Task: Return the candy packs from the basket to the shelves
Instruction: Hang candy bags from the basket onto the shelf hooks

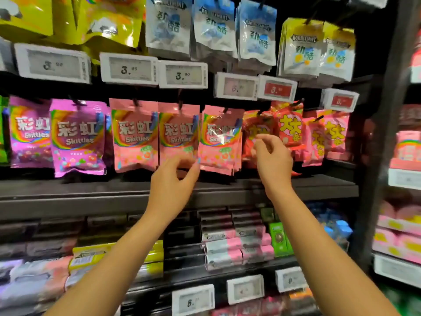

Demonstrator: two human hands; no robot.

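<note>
A pink Skittles pack (218,137) hangs from a peg in the middle row, the rightmost of three pink Skittles hooks, and is slightly tilted. My left hand (174,181) is raised just below and left of it, thumb and fingers loosely curled near the lower edge of the neighbouring pink pack (177,135), holding nothing that I can see. My right hand (272,156) hovers to the right, in front of a red candy pack (252,131), with fingers relaxed and empty. The basket is out of view.
Purple Skittles packs (77,137) hang at the left and red and pink packs (289,128) at the right. Doublemint pouches (214,26) hang above, over price tags (182,75). Gum boxes (237,245) fill the shelf below. A dark upright post (387,133) borders the right.
</note>
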